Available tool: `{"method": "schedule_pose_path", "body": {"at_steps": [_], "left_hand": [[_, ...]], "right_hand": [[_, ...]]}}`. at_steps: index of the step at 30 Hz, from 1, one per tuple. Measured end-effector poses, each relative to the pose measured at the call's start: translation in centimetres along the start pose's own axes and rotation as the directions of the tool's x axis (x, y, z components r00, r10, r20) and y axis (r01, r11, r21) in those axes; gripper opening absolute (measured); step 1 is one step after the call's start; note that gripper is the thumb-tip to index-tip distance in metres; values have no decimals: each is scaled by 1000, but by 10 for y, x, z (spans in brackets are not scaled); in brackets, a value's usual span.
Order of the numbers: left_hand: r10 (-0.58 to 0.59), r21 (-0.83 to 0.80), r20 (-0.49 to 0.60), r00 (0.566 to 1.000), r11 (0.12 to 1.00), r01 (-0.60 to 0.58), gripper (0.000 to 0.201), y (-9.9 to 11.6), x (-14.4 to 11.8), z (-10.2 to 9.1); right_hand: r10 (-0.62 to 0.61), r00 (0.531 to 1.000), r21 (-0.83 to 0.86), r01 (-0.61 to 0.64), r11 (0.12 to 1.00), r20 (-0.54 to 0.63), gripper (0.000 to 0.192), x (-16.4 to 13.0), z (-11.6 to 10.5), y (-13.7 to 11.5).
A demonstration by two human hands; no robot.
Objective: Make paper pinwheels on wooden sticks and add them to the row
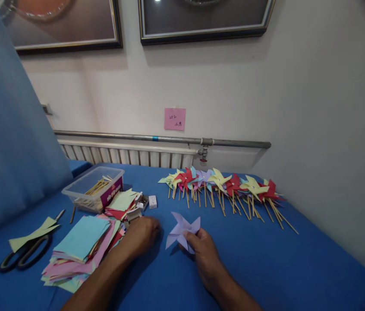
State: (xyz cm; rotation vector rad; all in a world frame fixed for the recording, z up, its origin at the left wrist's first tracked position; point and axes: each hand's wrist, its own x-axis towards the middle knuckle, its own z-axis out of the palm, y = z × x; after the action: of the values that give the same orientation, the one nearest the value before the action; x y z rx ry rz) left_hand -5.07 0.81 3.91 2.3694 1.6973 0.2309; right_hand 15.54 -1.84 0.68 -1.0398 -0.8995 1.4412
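A light purple paper pinwheel is pinched at its middle by my right hand, thumb on top of the folded blades. No stick shows on it. My left hand is curled low over the blue cloth, just in front of the small open boxes; whatever its fingertips hold is hidden. A small open box of dark metal pins lies beyond that hand, with a small white box to its right. To its left lies a stack of coloured paper squares.
Several finished pinwheels on sticks lie in a row along the back right. A clear plastic tub holds wooden sticks. Black-handled scissors lie at far left under light green paper. A blue curtain hangs at left.
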Motion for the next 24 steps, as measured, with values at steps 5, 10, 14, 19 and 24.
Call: {"method": "schedule_pose_path", "body": {"at_steps": [5, 10, 14, 19, 24], "left_hand": [[-31, -86, -28, 999, 996, 29, 25, 6, 2, 2], [-10, -78, -12, 1000, 997, 9, 25, 3, 4, 6], [-7, -38, 5, 1000, 999, 7, 28, 3, 3, 7], [-5, -51, 40, 999, 999, 7, 27, 4, 1, 5], [30, -30, 45, 999, 999, -28, 26, 6, -2, 3]], "right_hand": [[-2, 1000, 0, 2, 1000, -13, 23, 2, 0, 1], [10, 999, 12, -10, 1000, -41, 24, 4, 1, 3], [3, 999, 27, -2, 1000, -36, 23, 4, 0, 4], [1, 1000, 15, -1, 1000, -24, 23, 3, 0, 2], [6, 1000, 6, -6, 1000, -13, 23, 1, 1, 1]]}}
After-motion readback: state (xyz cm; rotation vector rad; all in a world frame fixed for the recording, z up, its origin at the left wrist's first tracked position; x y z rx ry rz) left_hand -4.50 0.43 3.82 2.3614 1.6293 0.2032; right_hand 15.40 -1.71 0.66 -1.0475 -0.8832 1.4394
